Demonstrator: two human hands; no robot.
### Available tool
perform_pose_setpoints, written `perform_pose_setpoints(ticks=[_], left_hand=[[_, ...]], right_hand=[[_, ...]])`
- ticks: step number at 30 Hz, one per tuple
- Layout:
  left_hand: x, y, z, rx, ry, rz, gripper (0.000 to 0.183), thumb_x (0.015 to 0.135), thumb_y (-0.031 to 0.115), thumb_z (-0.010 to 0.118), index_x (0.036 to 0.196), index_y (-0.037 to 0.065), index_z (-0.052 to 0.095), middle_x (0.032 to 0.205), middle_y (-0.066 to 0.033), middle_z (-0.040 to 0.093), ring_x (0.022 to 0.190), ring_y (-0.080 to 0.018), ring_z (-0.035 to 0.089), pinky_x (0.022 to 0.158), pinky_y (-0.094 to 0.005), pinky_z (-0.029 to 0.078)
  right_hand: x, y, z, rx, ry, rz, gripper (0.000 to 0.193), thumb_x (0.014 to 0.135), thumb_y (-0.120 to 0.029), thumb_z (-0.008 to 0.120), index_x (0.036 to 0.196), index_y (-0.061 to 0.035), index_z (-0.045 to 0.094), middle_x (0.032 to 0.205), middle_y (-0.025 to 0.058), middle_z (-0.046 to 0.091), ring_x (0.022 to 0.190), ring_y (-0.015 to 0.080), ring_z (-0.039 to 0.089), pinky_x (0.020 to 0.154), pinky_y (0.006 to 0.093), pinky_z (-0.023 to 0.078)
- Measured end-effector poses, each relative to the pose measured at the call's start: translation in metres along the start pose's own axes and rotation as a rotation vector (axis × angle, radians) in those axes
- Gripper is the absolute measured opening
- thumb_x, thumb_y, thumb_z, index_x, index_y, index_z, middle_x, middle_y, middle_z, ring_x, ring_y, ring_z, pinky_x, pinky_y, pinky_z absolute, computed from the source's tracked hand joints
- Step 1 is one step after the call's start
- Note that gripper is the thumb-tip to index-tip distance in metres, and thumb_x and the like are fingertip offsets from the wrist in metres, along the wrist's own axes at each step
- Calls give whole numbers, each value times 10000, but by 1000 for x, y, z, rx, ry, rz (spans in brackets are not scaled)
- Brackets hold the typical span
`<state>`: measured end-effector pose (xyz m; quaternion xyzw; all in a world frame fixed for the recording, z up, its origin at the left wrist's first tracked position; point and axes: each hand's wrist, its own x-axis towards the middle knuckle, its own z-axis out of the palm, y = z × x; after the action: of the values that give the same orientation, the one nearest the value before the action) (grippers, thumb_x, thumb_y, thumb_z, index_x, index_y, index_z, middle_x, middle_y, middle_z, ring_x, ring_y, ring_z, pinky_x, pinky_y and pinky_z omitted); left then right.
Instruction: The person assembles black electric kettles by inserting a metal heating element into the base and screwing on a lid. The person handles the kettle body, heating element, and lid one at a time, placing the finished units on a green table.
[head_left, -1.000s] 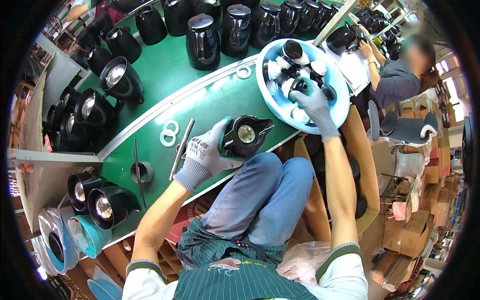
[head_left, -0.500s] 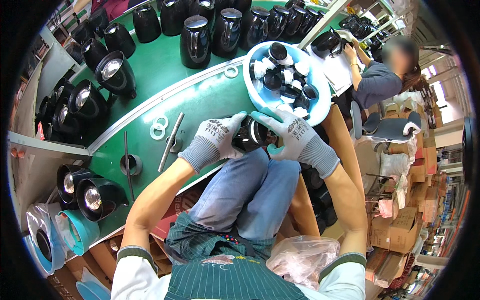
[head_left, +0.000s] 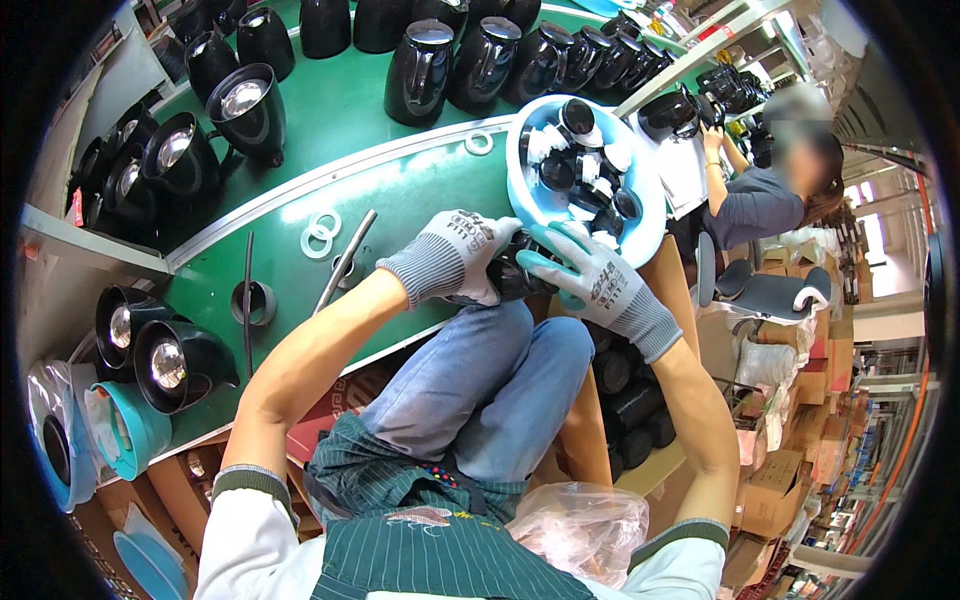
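Above my knees, a glossy black rounded vessel [head_left: 511, 277] sits between my two gloved hands; most of it is hidden by them. My left hand [head_left: 462, 256] is closed round its left side. My right hand [head_left: 592, 277] lies over its right side, fingers bent across the top. Just beyond the hands stands a light blue basin [head_left: 654, 205] full of black lids with white threaded parts [head_left: 557, 174]. Left of my left hand, pale rings [head_left: 318, 237] and a metal rod [head_left: 345, 262] lie on the green table [head_left: 400, 190].
Black jugs [head_left: 418, 75] stand in rows across the table's far side, others with open silvery mouths [head_left: 250, 110] at left. A short grey tube and dark rod [head_left: 248, 300] are nearer. At right are a cardboard box of black parts [head_left: 630, 410], an office chair [head_left: 765, 290] and a seated co-worker [head_left: 755, 205].
My right hand's fingers have come over the black vessel's top, where thumb and fingers stood apart round its side before. The pale rim seen earlier is now covered. The whole view has shifted slightly.
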<state>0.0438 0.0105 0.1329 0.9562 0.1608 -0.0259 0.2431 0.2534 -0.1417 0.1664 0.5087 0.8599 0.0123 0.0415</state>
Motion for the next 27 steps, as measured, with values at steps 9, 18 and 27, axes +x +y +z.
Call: perform_pose_setpoints(ticks=[9, 18, 27], left_hand=[[2, 3, 13, 18, 10, 37, 918, 667, 377, 897, 1434, 62, 502, 1072, -184, 739, 946, -346, 750, 814, -414, 614], [-8, 4, 18, -8, 98, 37, 879, 671, 381, 901, 1398, 85, 505, 1001, -172, 744, 879, -353, 750, 747, -442, 607], [-28, 25, 80, 109, 272, 54, 878, 811, 314, 817, 1540, 86, 384, 1064, -101, 730, 916, -275, 743, 720, -381, 586]], right_hand=[[5, 2, 2, 1092, -319, 1100, 733, 1035, -659, 424, 958, 16, 700, 638, 123, 684, 457, 207, 619, 451, 294, 497], [-4, -32, 9, 389, -22, 648, 840, 846, -484, 819, 1490, -66, 480, 1301, 238, 650, 1226, 361, 653, 1026, 451, 532], [-1, -63, 29, 1088, 34, 1262, 655, 931, -639, 691, 693, -30, 662, 587, 76, 656, 498, 192, 661, 476, 337, 510]])
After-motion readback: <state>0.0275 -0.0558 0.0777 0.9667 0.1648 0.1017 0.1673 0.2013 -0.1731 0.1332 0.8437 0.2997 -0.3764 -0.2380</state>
